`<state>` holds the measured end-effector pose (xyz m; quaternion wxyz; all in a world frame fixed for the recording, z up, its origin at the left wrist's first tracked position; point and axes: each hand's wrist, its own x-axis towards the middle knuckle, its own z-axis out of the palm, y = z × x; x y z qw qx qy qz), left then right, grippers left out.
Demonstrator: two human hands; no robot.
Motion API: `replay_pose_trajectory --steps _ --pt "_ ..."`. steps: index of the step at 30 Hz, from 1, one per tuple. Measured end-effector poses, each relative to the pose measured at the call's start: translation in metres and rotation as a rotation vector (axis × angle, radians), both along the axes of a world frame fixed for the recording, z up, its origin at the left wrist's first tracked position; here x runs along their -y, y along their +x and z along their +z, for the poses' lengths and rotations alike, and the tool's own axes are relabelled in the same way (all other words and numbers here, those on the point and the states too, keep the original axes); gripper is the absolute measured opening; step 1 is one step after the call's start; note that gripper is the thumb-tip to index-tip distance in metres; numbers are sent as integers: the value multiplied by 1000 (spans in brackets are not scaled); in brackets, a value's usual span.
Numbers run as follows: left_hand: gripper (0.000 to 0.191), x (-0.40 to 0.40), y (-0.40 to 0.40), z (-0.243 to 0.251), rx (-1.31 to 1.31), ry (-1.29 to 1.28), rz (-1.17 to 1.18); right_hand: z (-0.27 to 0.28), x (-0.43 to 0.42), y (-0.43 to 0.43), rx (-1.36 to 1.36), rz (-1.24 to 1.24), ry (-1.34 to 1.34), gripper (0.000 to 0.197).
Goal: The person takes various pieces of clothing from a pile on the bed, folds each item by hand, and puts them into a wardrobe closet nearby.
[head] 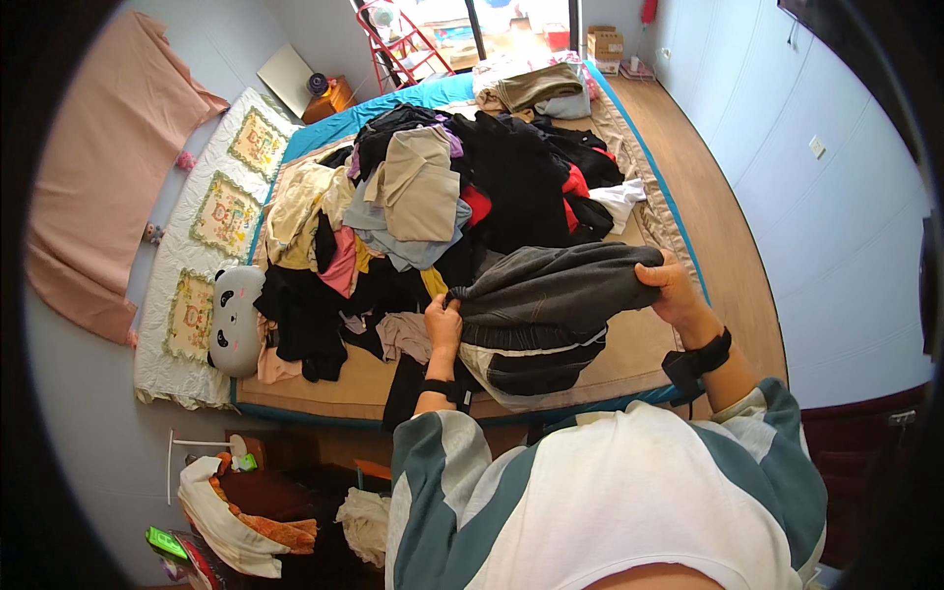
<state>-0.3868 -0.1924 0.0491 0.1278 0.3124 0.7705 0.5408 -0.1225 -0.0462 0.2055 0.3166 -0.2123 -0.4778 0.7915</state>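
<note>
A dark grey garment point(553, 284) is stretched between my two hands above the near edge of the bed. My left hand point(444, 324) grips its left end, and my right hand point(670, 286) clasps the right end with the thumb on top. Right below it lies a black garment with white trim point(546, 361); whether the two are joined I cannot tell. Beyond my hands spreads a large heap of clothes, with a black garment point(509, 177), folded beige cloth point(424, 188), a light blue garment point(405, 240) and a cream garment point(299, 221).
A grey panda cushion point(237, 321) leans by the padded white headboard cover point(158, 369). Folded olive cloth point(542, 87) lies at the bed's far end. Behind stand a red stepladder point(402, 44) and cardboard boxes point(605, 48). Draped cloth point(243, 527) hangs at the lower left.
</note>
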Motion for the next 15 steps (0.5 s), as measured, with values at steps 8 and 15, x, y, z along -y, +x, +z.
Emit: replay_pose_trajectory --steps 8,15 --pt "39 -38 58 46 -41 61 -122 -23 -9 -35 28 -210 -517 13" --pt "40 -75 107 78 -335 70 -384 -22 5 -55 172 -28 -121 15"
